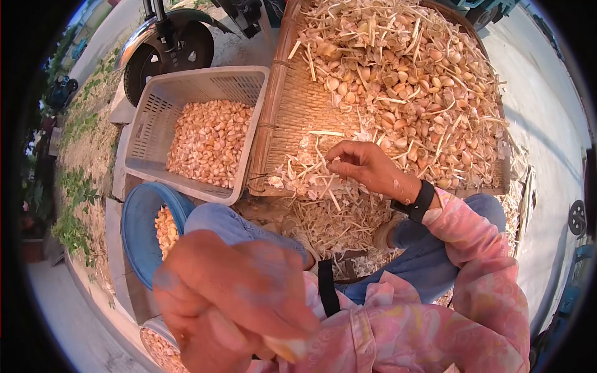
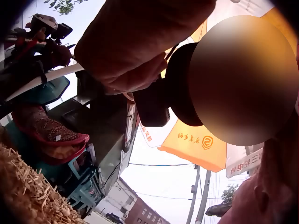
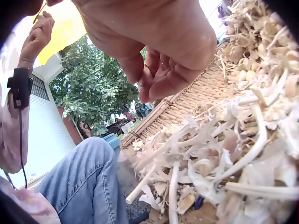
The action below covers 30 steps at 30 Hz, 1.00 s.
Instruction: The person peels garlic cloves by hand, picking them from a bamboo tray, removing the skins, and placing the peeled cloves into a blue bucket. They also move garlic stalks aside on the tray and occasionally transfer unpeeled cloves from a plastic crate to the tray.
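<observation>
Close to the head camera, my left hand [image 1: 230, 298] is raised and blurred, its fingers curled; whether something small is in it is unclear. The right wrist view shows this left hand [image 3: 37, 39] lifted high. My right hand [image 1: 370, 168] hovers over the near edge of a woven tray [image 1: 283, 118], above skins and stems [image 1: 311, 171]. Its fingers curl toward the thumb, with nothing visible between them; the right wrist view shows this hand [image 3: 159, 46] beside the stems and papery skins [image 3: 252, 140]. Garlic cloves and stems [image 1: 404, 93] are heaped on the tray.
Left of the tray stands a plastic crate [image 1: 146, 146] of cloves. A blue tub [image 1: 134, 233] with peeled cloves is nearer, with another container of cloves [image 1: 161, 351] below it. A wheel [image 1: 168, 56] stands behind the crate. Skins and stems litter the ground between the feet.
</observation>
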### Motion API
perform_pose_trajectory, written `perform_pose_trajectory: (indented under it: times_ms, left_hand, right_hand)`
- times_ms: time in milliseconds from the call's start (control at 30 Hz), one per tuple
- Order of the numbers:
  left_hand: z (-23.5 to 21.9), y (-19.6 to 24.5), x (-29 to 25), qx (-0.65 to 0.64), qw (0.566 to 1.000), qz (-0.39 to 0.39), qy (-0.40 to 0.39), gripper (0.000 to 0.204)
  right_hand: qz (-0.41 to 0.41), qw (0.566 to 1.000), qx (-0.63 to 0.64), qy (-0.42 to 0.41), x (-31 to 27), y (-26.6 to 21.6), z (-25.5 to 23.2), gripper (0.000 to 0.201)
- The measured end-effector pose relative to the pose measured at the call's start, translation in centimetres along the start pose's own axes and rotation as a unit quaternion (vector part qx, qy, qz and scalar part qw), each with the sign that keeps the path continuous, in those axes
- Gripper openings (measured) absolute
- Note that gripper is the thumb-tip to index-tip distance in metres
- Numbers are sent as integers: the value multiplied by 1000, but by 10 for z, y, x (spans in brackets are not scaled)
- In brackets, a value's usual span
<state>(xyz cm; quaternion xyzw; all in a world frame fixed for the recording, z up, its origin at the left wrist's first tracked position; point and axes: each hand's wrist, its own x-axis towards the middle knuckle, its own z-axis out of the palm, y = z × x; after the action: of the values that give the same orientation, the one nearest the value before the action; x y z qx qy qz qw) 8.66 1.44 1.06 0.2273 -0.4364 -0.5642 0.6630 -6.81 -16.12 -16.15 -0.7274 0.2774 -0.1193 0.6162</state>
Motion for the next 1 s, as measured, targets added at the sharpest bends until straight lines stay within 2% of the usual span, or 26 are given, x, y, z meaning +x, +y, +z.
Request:
perform_pose_trajectory:
  times_ms: [33, 67, 133, 200, 233, 267, 300, 333, 433, 467, 533, 567, 600, 633, 667, 700, 733, 800, 833, 900, 933, 1000]
  left_hand:
    - [-31, 6, 6, 136, 982, 45, 126, 30]
    - [-45, -2, 22, 380, 850, 24, 362, 35]
    - [-98, -19, 19, 514, 747, -66, 417, 38]
    - [-95, -45, 19, 399, 819, -154, 383, 40]
    - [-88, -65, 21, 281, 874, -206, 339, 39]
    - [-82, -88, 23, 154, 911, -250, 289, 39]
    - [-81, -110, 21, 4, 939, -254, 231, 36]
    - [-74, -129, 23, -95, 939, -229, 241, 28]
    - [-80, -149, 20, -146, 931, -198, 271, 23]
    - [-75, -146, 25, -126, 908, -233, 324, 24]
    - [-82, -139, 26, -131, 919, -217, 301, 24]
    - [-84, -134, 24, -131, 923, -215, 290, 24]
    - [-72, -119, 28, -142, 931, -202, 269, 24]
    - [-56, -102, 28, -149, 945, -194, 218, 26]
    - [-36, -84, 25, -157, 955, -185, 168, 27]
    - [-14, -62, 21, -153, 969, -166, 96, 23]
    - [6, -45, 17, -148, 978, -144, 24, 19]
    - [37, -34, 9, -266, 959, -88, -40, 20]
    - [50, -31, 4, -322, 942, -61, -71, 20]
    - [50, -23, 5, -371, 913, -74, -152, 21]
    - [39, -17, 15, -366, 901, -115, -202, 22]
    - [42, -21, 12, -382, 897, -84, -206, 23]
  right_hand:
    - [-6, 997, 78, 18, 0, 2, 0, 18]
    - [-45, 985, 158, 45, 0, -3, 1, 15]
    - [-77, 974, 205, 62, 1, -11, 4, 15]
    - [-118, 964, 230, 69, 7, -15, 8, 16]
    - [-119, 963, 230, 77, 6, -18, 12, 17]
    - [-121, 963, 226, 82, 5, -23, 16, 17]
    - [-123, 963, 221, 89, 4, -27, 19, 17]
    - [-129, 970, 172, 115, 2, -29, 22, 19]
    - [-116, 978, 132, 110, 1, -27, 16, 19]
    - [-194, 974, 20, 111, 3, -24, 12, 24]
    - [-228, 943, -164, 178, 14, -15, -6, 27]
    - [-239, 914, -250, 212, 21, -8, -17, 28]
    - [-182, 901, -317, 232, 29, 0, -37, 29]
    - [-126, 880, -383, 250, 40, 10, -62, 29]
    - [-104, 864, -432, 239, 52, 29, -85, 28]
    - [-81, 845, -478, 225, 59, 45, -94, 27]
    - [-75, 848, -487, 195, 63, 49, -89, 29]
    - [-67, 850, -506, 133, 72, 49, -73, 34]
    - [-73, 869, -475, 120, 71, 48, -64, 33]
    - [-87, 902, -412, 95, 64, 40, -44, 33]
    - [-146, 898, -403, 96, 57, 37, -40, 29]
    - [-102, 896, -422, 99, 41, 21, -43, 23]
